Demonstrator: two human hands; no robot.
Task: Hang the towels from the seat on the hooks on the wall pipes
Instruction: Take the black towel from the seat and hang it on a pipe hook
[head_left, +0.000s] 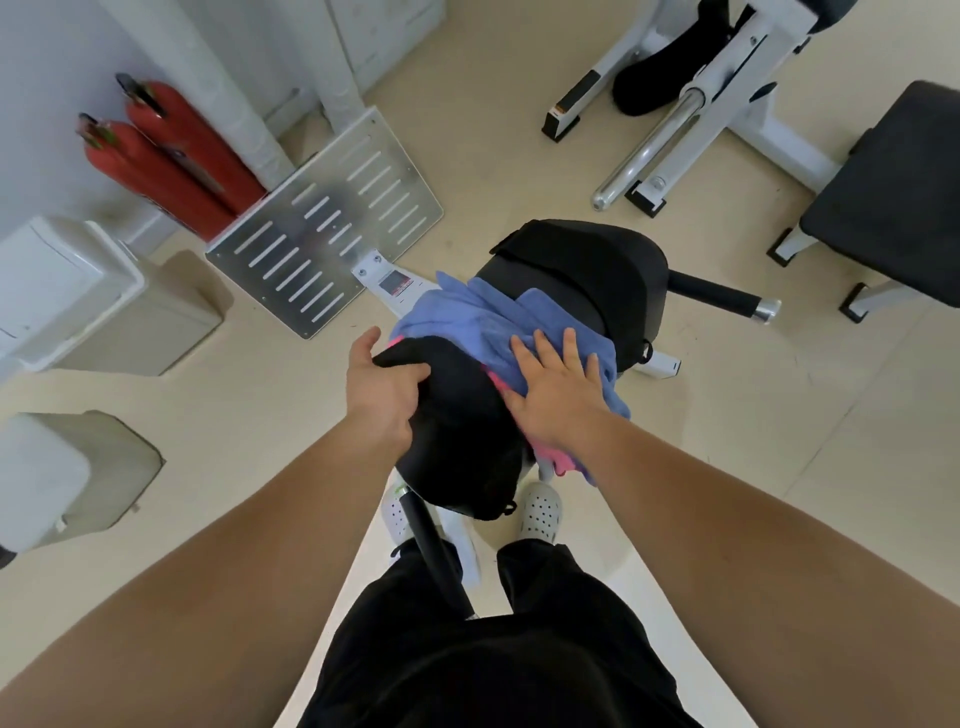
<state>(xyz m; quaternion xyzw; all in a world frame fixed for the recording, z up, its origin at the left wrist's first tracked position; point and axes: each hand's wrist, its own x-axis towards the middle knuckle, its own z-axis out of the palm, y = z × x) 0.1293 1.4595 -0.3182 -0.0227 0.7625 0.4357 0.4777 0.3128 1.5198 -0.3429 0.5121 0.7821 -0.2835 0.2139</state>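
pick-up step, nothing hung yet. the towels sit in a heap on the machine at frame centre: blue towel (467, 322) is on top, bunched and draped over the near edge of the black seat pad (587, 270), and pink towel (563, 460) lies under it, showing only as a strip beside the wrist and a corner hanging low centre-right. right hand (556, 387) lies flat on the blue towel, fingers straight and spread, palm down, pressing and not closed on anything. left hand (387, 384), just left of centre, has thumb and fingers curled over the top edge of a black item (457, 441). wide-angle view plus dark-on-dark: i can't tell if that's a dark towel or the machine's back padding. either way the grip is closed on it. the two hands are near each other, with the pink strip between them. white pipes (223, 78) run up the wall in the upper left. no hooks are in view, so the target isn't visible from here. other stuff: slotted metal footplate (327, 223) left of centre, red fire extinguishers (171, 156) upper left, white shoes (540, 512) below the heap. next move, my guess: the right hand needs to close on the blue towel and lift it clear without dragging the pink one off the pad, then the person has to turn toward the pipes and find a free hook. risk: loose folds slipping to the floor.
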